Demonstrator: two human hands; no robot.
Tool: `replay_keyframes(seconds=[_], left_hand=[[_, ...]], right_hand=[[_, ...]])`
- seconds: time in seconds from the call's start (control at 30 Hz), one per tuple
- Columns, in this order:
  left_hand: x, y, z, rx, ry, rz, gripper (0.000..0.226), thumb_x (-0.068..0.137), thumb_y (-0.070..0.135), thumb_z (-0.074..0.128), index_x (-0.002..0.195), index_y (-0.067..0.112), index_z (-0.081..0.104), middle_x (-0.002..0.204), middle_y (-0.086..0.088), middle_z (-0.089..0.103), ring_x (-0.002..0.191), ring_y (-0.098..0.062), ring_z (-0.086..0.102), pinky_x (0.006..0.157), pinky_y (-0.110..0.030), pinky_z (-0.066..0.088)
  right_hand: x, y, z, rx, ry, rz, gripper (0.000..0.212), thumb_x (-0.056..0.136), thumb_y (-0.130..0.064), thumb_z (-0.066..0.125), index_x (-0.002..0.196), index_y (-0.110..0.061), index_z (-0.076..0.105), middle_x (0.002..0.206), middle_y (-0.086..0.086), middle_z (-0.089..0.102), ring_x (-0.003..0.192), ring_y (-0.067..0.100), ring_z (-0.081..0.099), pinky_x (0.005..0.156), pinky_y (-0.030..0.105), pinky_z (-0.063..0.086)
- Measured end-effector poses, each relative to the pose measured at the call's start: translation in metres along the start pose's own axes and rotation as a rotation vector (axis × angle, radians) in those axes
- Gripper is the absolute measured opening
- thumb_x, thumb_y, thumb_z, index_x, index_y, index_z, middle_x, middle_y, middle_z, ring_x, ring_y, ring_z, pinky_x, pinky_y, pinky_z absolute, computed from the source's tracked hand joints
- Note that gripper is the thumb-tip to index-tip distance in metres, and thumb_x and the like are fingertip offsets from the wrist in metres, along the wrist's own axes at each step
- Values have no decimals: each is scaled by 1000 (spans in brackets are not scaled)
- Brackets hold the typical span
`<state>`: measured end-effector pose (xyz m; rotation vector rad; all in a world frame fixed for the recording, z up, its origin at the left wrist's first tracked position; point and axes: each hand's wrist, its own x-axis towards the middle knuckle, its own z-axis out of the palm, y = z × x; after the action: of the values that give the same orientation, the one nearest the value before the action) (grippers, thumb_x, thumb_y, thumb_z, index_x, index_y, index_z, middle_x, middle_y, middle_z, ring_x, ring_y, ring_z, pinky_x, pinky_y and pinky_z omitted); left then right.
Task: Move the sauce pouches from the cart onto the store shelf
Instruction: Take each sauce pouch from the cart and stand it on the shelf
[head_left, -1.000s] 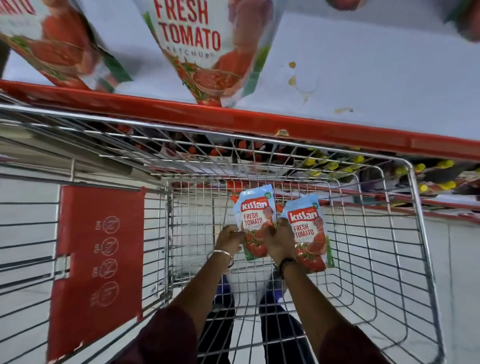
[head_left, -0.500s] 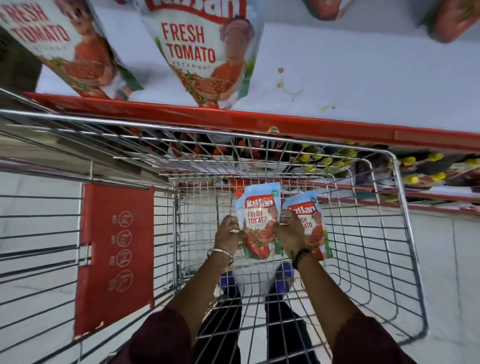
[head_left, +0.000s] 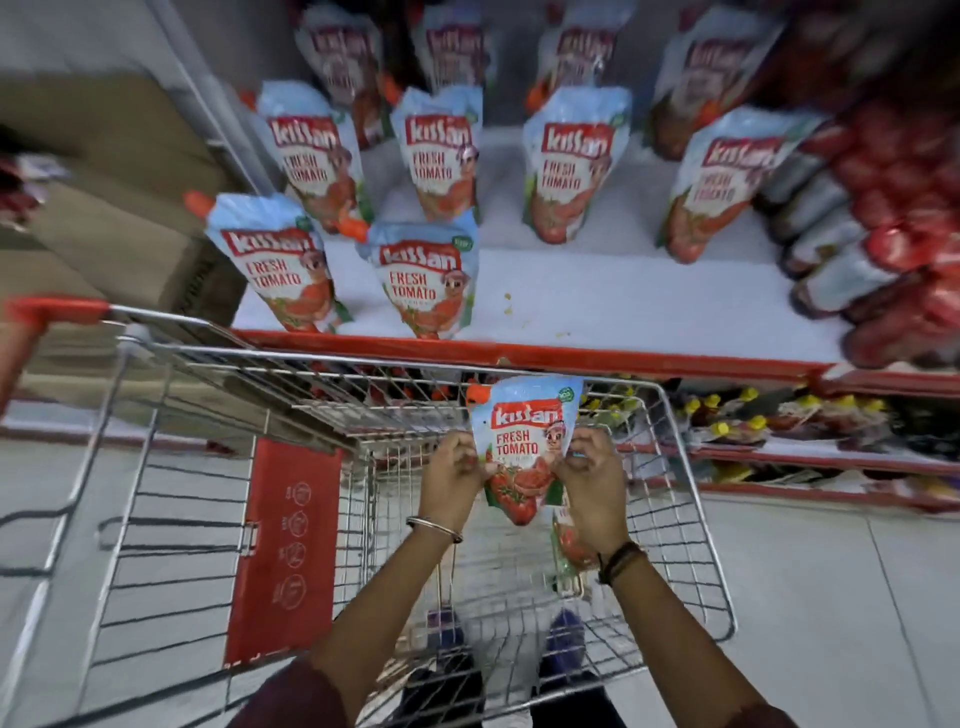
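A light-blue tomato ketchup pouch (head_left: 524, 447) with an orange cap is held upright above the wire cart (head_left: 691, 499). My left hand (head_left: 452, 480) grips its left edge and my right hand (head_left: 589, 480) grips its right edge. A second pouch (head_left: 569, 540) lies lower in the cart, mostly hidden behind my right wrist. On the white shelf (head_left: 623, 306) above the cart stand several matching pouches, the nearest ones at the front left (head_left: 423, 280).
The shelf has a red front lip (head_left: 571, 358). Red-capped jars (head_left: 883, 249) crowd its right end. Yellow-capped bottles (head_left: 753, 415) fill the shelf below. A cardboard box (head_left: 119, 208) stands at the left. A red flap (head_left: 285, 551) hangs in the cart.
The view has tilted up, bringing the whole shelf into sight. The pouch in both hands has risen toward the cart's far rim. The second pouch now lies lower, behind my right wrist.
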<state>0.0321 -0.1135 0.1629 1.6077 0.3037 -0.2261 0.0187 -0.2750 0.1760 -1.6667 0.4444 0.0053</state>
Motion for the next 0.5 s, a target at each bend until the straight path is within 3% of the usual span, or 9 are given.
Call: replay_keyframes(seconds=[0.07,0.13,0.2,0.33,0.4,0.5], left_hand=[[-1,24,4,26,38,80,31,72,-11,65,75,16,49,76,-10,58,73,-22,59,57,-27,53],[-1,49,10,26,50,154,35,71,-8,66,75,23,51,74,-3,61,75,-23,60,68,-38,51],[0,72,18,-4,60,213,40,72,-7,65,74,30,50,75,-1,58,76,-22,57,72,-38,48],[8,114,37,5,117,394,37,75,-3,65,78,30,49,77,4,60,70,5,59,67,-13,49],[21,129,46,5,148,446,35,76,-2,65,80,30,49,79,4,62,72,7,60,66,-9,49],[43,145,57,12,163,460,29,76,-3,63,83,22,49,80,5,60,72,11,59,65,-5,47]], right_hand=[[0,-31,-7,37,8,-63,23,82,0,67,94,-15,55,88,-6,65,73,-9,64,60,5,49],[2,-57,-14,52,23,-129,24,80,-2,69,92,-18,55,88,-9,66,74,-5,64,63,12,52],[6,-80,-22,60,45,-191,26,79,-4,71,89,-21,54,87,-8,67,78,3,64,68,18,53],[26,-116,-34,85,61,-292,27,79,-4,71,89,-21,52,86,-10,66,73,-7,63,68,18,54],[41,-130,-38,112,65,-320,30,79,-3,70,88,-24,52,87,-8,66,77,-1,63,70,22,54],[65,-142,-41,138,60,-341,28,79,-2,69,92,-20,52,89,-9,64,81,4,62,66,14,52]])
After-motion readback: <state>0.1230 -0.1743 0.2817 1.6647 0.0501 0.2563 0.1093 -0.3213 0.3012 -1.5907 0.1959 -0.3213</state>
